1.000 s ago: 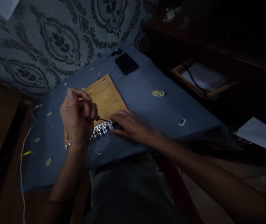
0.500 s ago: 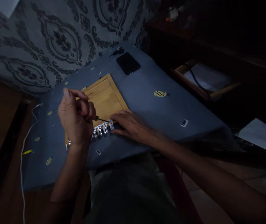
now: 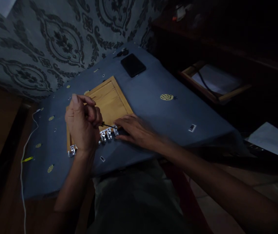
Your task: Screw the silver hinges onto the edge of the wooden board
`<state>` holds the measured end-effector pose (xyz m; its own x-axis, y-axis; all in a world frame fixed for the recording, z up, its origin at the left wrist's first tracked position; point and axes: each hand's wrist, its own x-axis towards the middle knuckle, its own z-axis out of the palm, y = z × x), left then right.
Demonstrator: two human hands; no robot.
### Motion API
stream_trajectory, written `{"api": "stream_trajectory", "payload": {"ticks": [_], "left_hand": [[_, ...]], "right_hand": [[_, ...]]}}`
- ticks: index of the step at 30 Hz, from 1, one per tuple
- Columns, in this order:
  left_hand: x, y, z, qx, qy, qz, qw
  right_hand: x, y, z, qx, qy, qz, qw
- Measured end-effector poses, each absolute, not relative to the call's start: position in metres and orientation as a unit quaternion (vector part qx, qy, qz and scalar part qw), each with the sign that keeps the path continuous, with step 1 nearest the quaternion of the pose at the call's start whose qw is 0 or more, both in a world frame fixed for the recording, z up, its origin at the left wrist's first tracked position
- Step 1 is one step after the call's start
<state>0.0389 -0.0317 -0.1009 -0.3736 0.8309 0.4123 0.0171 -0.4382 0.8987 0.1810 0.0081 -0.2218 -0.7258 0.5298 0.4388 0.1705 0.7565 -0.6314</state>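
A wooden board (image 3: 111, 97) with a raised frame lies on the blue cloth. Along its near edge runs a metal hook rail (image 3: 109, 133) with several curved hooks. My left hand (image 3: 84, 120) is closed around a screwdriver (image 3: 108, 125), its handle mostly hidden in the fist. The shaft slants right, and its tip meets the rail by the last hook. My right hand (image 3: 134, 130) grips that right end, index finger on top and thumb low beside the hook. My left wrist hides the middle-left of the rail.
A dark phone-like slab (image 3: 133, 65) and a small black object (image 3: 123, 52) lie toward the back of the blue tablecloth (image 3: 163, 123). A white cable (image 3: 23, 175) hangs at the left edge. Right of the table stands a wooden frame (image 3: 236, 92) near white paper (image 3: 274, 139).
My left hand has shifted slightly right with the screwdriver, showing more of the rail's left end. The tip stays at the last hook, and my right hand has hardly moved.
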Motion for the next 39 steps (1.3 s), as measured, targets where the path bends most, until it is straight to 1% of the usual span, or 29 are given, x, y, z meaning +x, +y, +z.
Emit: {"api": "stream_trajectory", "payload": {"ticks": [9, 12, 18, 20, 30, 35, 39], "left_hand": [[0.041, -0.032, -0.102, 0.474, 0.420, 0.708, 0.313], [0.040, -0.030, -0.101, 0.498, 0.422, 0.680, 0.333], [0.025, -0.022, -0.099, 0.549, 0.417, 0.596, 0.412], [0.023, -0.020, -0.098, 0.551, 0.416, 0.589, 0.420], [0.041, -0.031, -0.101, 0.470, 0.455, 0.683, 0.324], [0.046, -0.024, -0.102, 0.494, 0.435, 0.679, 0.324], [0.044, -0.017, -0.102, 0.510, 0.430, 0.663, 0.340]], "right_hand": [[0.182, 0.008, -0.223, -0.197, -0.880, 0.290, 0.319], [0.180, 0.008, -0.225, -0.196, -0.879, 0.289, 0.324], [0.178, 0.009, -0.228, -0.199, -0.878, 0.293, 0.322], [0.179, 0.009, -0.226, -0.198, -0.878, 0.292, 0.324], [0.179, 0.008, -0.221, -0.204, -0.882, 0.291, 0.309], [0.180, 0.007, -0.220, -0.213, -0.882, 0.297, 0.299], [0.179, 0.007, -0.220, -0.205, -0.878, 0.303, 0.308]]}}
